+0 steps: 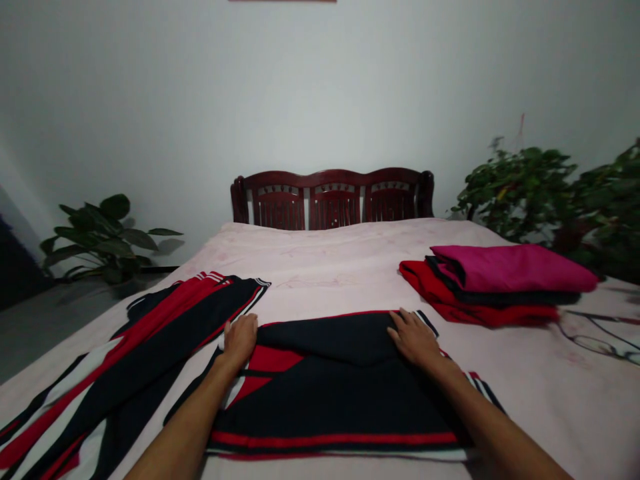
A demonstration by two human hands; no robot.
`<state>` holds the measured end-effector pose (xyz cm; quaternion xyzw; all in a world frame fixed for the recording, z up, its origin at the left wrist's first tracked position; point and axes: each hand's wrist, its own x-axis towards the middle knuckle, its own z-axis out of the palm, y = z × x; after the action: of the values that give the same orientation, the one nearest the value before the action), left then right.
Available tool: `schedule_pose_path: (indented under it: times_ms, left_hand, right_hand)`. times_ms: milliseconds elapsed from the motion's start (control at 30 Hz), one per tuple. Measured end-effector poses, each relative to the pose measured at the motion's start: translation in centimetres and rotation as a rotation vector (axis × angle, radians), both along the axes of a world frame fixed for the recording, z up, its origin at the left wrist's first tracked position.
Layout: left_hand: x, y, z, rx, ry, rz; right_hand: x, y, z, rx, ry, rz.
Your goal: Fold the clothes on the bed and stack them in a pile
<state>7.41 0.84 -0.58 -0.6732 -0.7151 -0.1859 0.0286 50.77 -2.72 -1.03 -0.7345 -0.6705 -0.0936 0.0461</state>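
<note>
A dark navy jacket [345, 393] with red and white trim lies folded in front of me on the bed, its long edges running left to right. My left hand [241, 341] rests palm down on the left end of its upper edge, next to a red and white patch. At the upper right, my right hand [414, 339] lies flat on the cloth with its fingers spread, close to a striped cuff. Both forearms cross the lower part of the view, and the right one hides some of the jacket's right side.
Another navy, red and white garment [165, 347] is laid out on the left. Folded clothes, with a magenta piece [520, 268] on top of a red one [500, 315], sit at right beside eyeglasses [595, 343]. Behind the pink bedsheet [320, 267] stands a wooden headboard [334, 200].
</note>
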Motion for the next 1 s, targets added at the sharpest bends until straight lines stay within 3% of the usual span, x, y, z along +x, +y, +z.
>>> schedule_pose_path:
  times_ms: [100, 200, 267, 333, 433, 567, 1000]
  left_hand:
    - [2.8, -1.0, 1.2, 0.038, 0.013, 0.082]
    - [7.3, -2.6, 1.7, 0.064, 0.037, -0.029]
    - [9.9, -3.6, 1.4, 0.065, 0.069, -0.140]
    - [11.2, -4.1, 0.4, 0.027, 0.106, -0.156]
    - [10.7, -4.1, -1.6, -0.032, 0.155, -0.053]
    - [8.6, -3.4, -3.0, -0.021, 0.200, 0.009]
    - [7.8, -3.1, -3.1, -0.038, 0.156, -0.030]
  right_hand:
    - [-0.8, -0.8, 1.2, 0.111, -0.021, -0.003]
    - [-2.5, -1.5, 1.3, 0.176, -0.039, 0.030]
    - [-3.4, -1.7, 0.8, 0.144, -0.031, 0.058]
    - [-3.6, -1.7, -0.1, 0.069, -0.018, 0.055]
    - [-2.7, -1.4, -1.4, 0.012, -0.006, 0.027]
    - [-1.6, -1.2, -2.4, 0.080, 0.020, 0.029]
    - [-1.7, -1.8, -2.2, 0.134, 0.064, 0.066]
